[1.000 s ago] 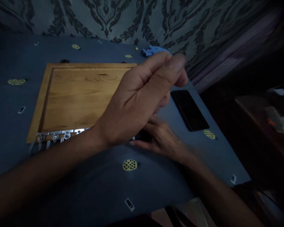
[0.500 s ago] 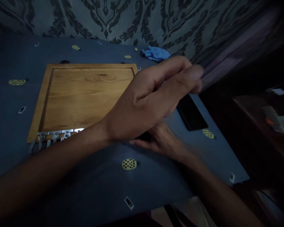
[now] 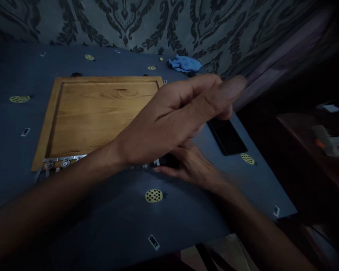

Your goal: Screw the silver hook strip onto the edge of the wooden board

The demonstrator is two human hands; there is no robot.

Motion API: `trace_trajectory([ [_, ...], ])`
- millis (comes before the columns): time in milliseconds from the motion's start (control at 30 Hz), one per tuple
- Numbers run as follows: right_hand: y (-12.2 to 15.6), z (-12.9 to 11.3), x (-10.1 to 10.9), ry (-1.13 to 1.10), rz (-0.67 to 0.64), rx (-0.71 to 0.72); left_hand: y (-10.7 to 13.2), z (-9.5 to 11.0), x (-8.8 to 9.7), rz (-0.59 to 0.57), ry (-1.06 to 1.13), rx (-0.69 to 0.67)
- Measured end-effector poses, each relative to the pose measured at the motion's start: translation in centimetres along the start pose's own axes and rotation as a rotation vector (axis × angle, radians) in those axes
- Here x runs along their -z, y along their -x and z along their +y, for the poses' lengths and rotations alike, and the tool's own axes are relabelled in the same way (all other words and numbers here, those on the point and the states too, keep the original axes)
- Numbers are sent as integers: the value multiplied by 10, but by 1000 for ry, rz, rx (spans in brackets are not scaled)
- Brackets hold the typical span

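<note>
My left hand (image 3: 164, 120) is raised over the right side of a shallow wooden tray-like board (image 3: 101, 120). Its fingers are curled, with the thumb pressed along them; anything inside them is hidden. Below and partly behind it, my right hand (image 3: 193, 163) rests low by the board's near right corner, thumb pointing left. The fingers of that hand look closed around something dark, mostly covered by the left hand. Along the board's near edge runs a row of small metal clips (image 3: 58, 163) with screws and prongs, partly hidden by my left forearm.
A black phone (image 3: 228, 137) lies right of my hands. Behind it, near the curtain, is a crumpled blue cloth (image 3: 185, 64). The blue pineapple-print tablecloth (image 3: 101, 218) ends at the right, beyond which stands a darker surface with a comb-like object (image 3: 326, 141).
My left hand has shifted slightly left and down, its thumb tip blurred. More of the metal clips beside my right thumb now shows, while the forearm covers more clips further left.
</note>
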State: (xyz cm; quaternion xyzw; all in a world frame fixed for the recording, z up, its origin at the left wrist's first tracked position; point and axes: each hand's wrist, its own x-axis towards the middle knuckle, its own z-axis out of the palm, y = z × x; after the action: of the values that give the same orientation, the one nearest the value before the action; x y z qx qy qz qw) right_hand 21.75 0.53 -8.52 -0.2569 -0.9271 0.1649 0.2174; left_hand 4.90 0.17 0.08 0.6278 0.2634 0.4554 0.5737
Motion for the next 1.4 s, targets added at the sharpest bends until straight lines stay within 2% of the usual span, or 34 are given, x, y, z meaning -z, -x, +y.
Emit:
trace_trajectory([
  [133, -2, -2, 2, 2, 6, -6, 0, 0, 0, 97, 82, -47],
  [267, -3, -2, 3, -27, -27, -2, 0, 7, -2, 249, 94, -96],
  [333, -3, -1, 3, -35, -29, -3, 0, 9, -2, 276, 86, -109],
  [633, -3, -1, 2, -12, -15, -7, 2, -1, -5, 275, 103, -97],
  [1000, -4, -3, 3, -9, -19, -4, 2, -3, -5, 296, 11, -50],
  [1167, -3, -4, 2, -12, -11, -27, 3, -3, -5, 249, 22, -44],
  [1400, -2, -3, 1, -25, -13, -35, 0, 0, -3, 149, -78, -17],
])
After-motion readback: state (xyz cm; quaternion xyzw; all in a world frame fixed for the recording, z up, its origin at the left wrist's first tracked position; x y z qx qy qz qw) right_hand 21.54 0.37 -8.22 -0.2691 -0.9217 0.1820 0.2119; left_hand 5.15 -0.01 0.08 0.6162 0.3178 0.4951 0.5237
